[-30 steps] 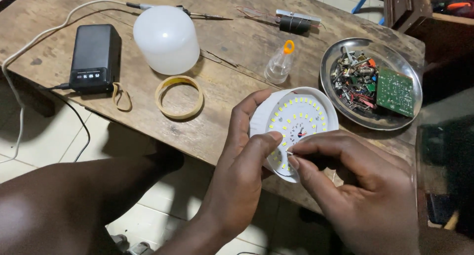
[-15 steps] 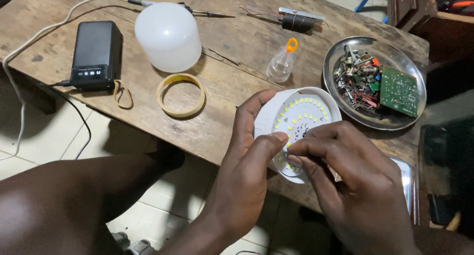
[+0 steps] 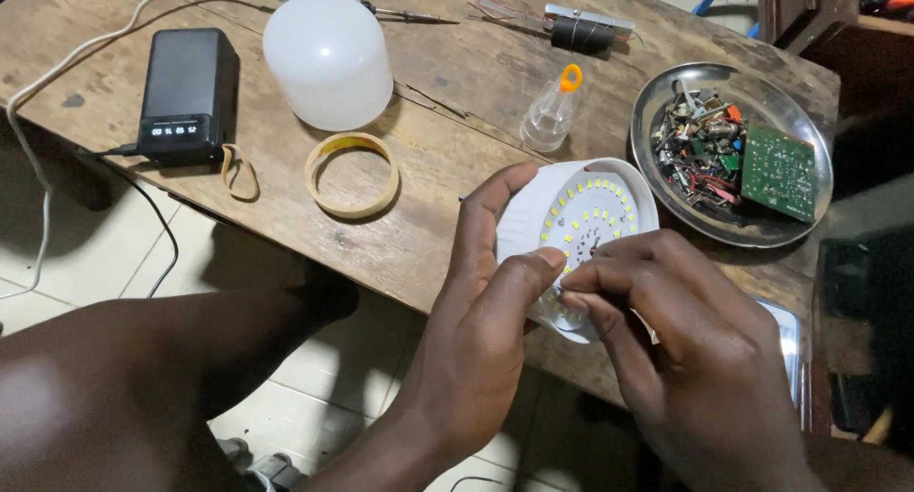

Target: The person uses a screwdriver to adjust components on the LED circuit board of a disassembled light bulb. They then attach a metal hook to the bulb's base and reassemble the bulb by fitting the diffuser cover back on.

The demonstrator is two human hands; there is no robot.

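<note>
The lamp base [image 3: 571, 235] looks light and hard, with tiny lights that could break — best held by its white rim. The left hand [image 3: 486, 330] grips it from seven o'clock. The right hand [image 3: 685, 359] pinches its fingers together at its five o'clock edge, above the wooden table [image 3: 438, 235].

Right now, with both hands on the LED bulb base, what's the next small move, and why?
Probably keep the left hand steady around the white bulb base and ease the right hand's pinched fingertips along the lower edge of the LED board. The pinch sits right at that edge; whatever it grips is hidden.
</note>
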